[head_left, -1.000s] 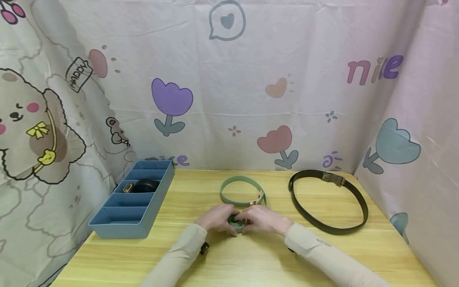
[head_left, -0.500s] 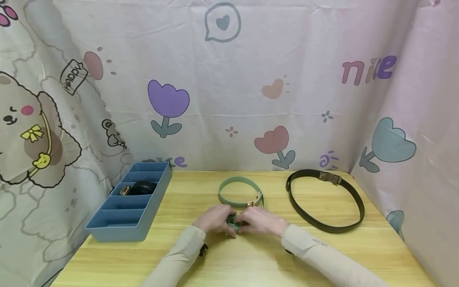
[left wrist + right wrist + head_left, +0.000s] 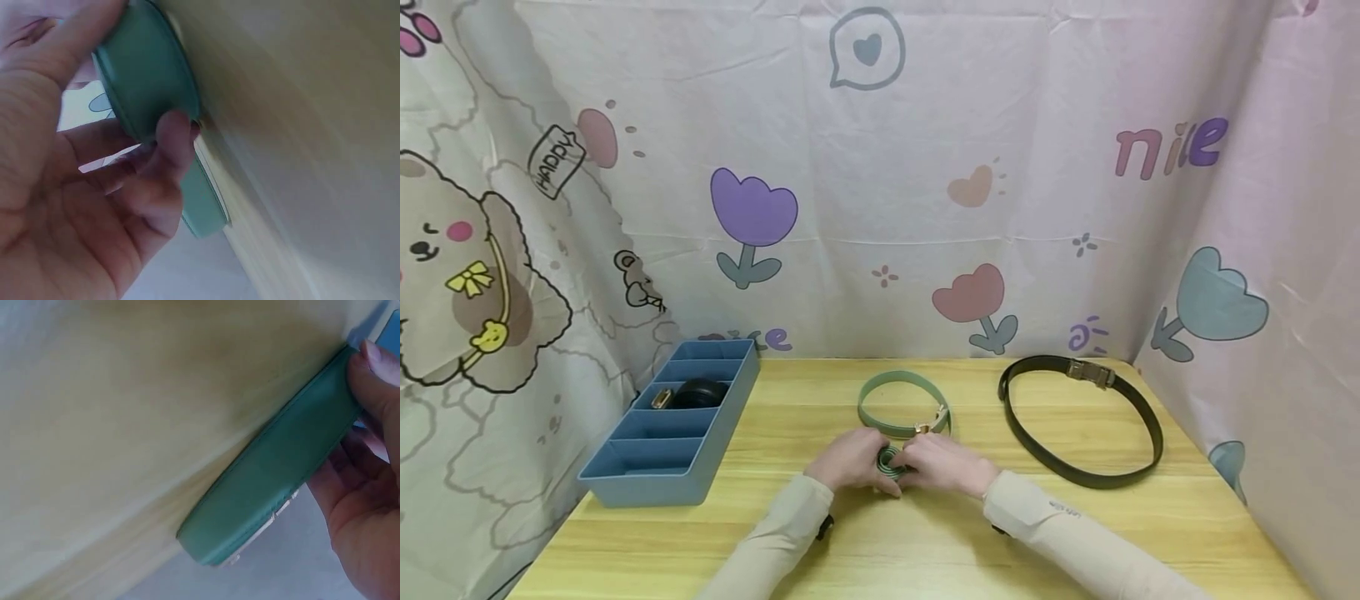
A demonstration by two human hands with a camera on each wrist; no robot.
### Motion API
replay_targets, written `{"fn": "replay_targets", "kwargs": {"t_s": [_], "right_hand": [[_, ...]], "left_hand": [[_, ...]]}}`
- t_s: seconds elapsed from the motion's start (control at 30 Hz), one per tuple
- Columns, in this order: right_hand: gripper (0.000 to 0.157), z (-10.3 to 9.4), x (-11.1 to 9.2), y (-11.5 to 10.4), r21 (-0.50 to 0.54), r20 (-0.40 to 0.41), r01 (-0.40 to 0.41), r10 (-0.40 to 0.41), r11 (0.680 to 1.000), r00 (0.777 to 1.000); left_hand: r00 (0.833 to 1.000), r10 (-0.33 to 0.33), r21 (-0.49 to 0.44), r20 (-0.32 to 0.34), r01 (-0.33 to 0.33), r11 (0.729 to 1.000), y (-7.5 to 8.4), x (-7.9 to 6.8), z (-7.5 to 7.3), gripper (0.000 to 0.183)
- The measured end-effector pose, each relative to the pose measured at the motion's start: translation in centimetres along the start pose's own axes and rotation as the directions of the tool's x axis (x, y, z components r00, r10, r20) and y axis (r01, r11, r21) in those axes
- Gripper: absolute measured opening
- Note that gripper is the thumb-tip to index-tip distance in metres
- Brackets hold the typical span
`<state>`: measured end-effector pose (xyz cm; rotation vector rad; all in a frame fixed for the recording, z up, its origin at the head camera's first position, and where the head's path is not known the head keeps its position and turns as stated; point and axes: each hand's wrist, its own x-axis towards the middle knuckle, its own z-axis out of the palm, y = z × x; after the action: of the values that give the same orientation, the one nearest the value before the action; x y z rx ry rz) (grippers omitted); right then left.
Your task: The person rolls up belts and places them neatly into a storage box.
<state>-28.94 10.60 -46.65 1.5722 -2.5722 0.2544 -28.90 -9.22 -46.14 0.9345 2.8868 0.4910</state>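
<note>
A green belt lies in the middle of the table, its near part wound into a tight coil (image 3: 888, 461). Behind the coil, the rest of the belt makes a wide loop (image 3: 867, 417) with a gold buckle (image 3: 922, 428). My left hand (image 3: 850, 460) holds the coil from the left, thumb and fingers curved about the green strap (image 3: 147, 69) in the left wrist view. From the right, my right hand (image 3: 946, 463) pinches the coil. The right wrist view shows its thumb on the outer face of the strap (image 3: 275, 462), which stands on edge.
On the left stands a blue divided tray (image 3: 709, 454); one compartment holds a rolled black belt (image 3: 700, 393) with a gold buckle. A dark belt (image 3: 1086, 477) lies in an open loop on the right. Patterned curtains (image 3: 880, 208) enclose the table's back and sides.
The head view has shifted slightly. Both hands stay round the coil, with the right fingers and left thumb shifting a little against it. The tray and dark belt stay in place.
</note>
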Motion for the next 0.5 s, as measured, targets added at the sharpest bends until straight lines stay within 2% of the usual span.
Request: {"fn": "replay_targets", "kwargs": {"t_s": [0.07, 0.13, 0.2, 0.3, 0.4, 0.5], "right_hand": [[0.010, -0.2, -0.2, 0.1, 0.024, 0.022, 0.004, -0.004, 1.000, 1.000], [0.020, -0.6, -0.5, 0.2, 0.051, 0.049, -0.005, 0.003, 0.999, 0.999], [0.029, -0.8, -0.7, 0.4, 0.074, 0.076, -0.019, 0.013, 0.997, 0.997], [0.031, -1.1, -0.7, 0.5, 0.091, 0.080, -0.027, 0.020, 0.996, 0.997], [0.024, -1.0, -0.7, 0.5, 0.103, 0.066, -0.024, 0.018, 0.994, 0.998], [0.020, -0.8, -0.5, 0.3, 0.099, 0.052, -0.029, 0.024, 0.995, 0.998]], "left_hand": [[1.000, 0.016, 0.016, 0.013, -0.016, 1.000, 0.0, 0.2, 0.0, 0.040], [0.998, 0.044, 0.023, 0.037, -0.045, 0.999, 0.0, 0.3, -0.2, 0.037], [0.994, 0.081, 0.011, 0.067, -0.082, 0.997, -0.1, 0.5, -0.3, 0.038], [0.987, 0.127, -0.016, 0.102, -0.126, 0.992, -0.2, 0.7, -0.4, 0.041], [0.985, 0.130, -0.019, 0.111, -0.129, 0.991, -0.1, 0.8, -0.4, 0.040], [0.991, 0.091, -0.014, 0.094, -0.090, 0.996, 0.3, 0.7, -0.3, 0.039]]}}
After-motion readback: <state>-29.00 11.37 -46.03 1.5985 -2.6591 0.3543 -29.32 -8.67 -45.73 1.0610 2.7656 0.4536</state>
